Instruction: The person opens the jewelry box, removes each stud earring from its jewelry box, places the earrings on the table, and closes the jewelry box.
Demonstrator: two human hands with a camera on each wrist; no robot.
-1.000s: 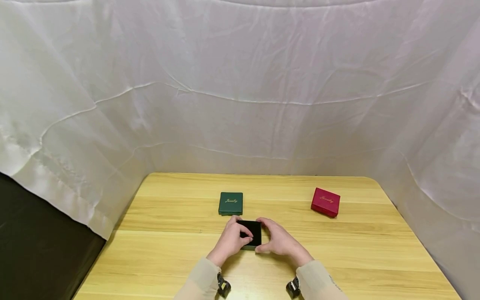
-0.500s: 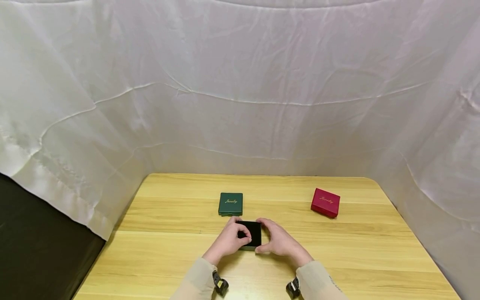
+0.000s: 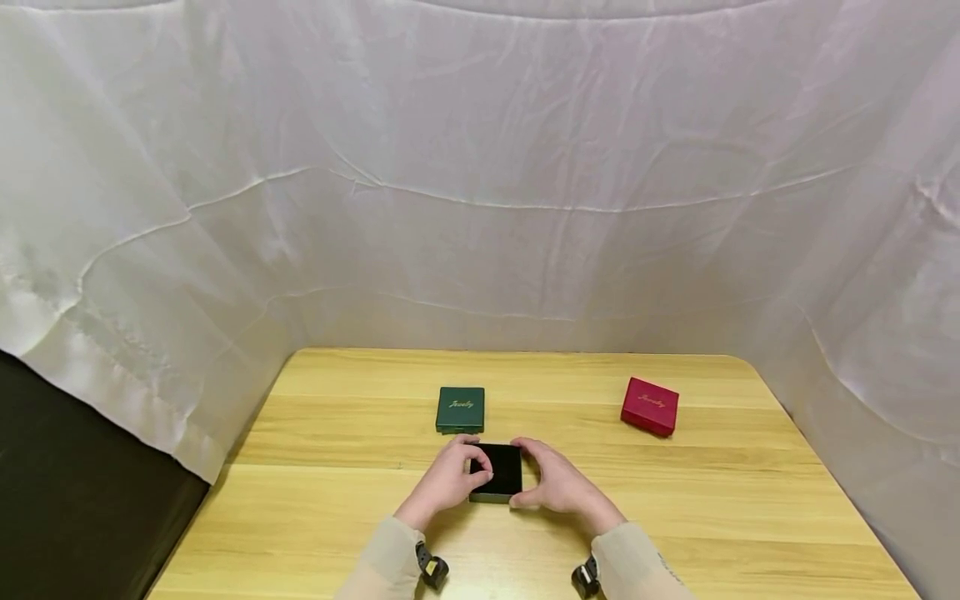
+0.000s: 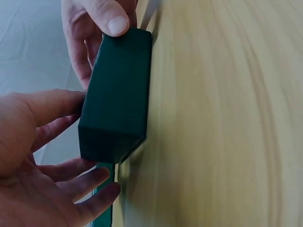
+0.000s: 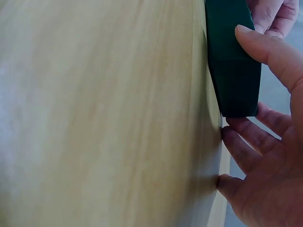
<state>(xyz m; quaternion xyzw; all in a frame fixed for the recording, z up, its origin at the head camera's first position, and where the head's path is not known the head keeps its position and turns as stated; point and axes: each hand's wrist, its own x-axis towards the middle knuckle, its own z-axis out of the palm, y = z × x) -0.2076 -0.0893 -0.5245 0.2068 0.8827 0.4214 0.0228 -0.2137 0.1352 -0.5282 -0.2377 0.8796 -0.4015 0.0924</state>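
An uncovered dark green jewelry box with a black lining lies on the wooden table between the hands. The right hand grips its right side, thumb at the near corner and fingers at the far one; the right wrist view shows that thumb on the green wall. Over the lining's left part, the left hand brings its thumb and index fingertip together. I cannot tell whether something small is between them. Its other fingers lie along the box's left side, close to it in the left wrist view.
Just behind the box lies a flat green lid with gold lettering. A red jewelry box, covered and turned at an angle, sits toward the back right. Pale cloth hangs behind the wooden table and at its sides.
The left hand has shifted left across the lining, its thumb and index fingertip staying together. More of the black lining now shows. The right hand keeps its hold on the box.
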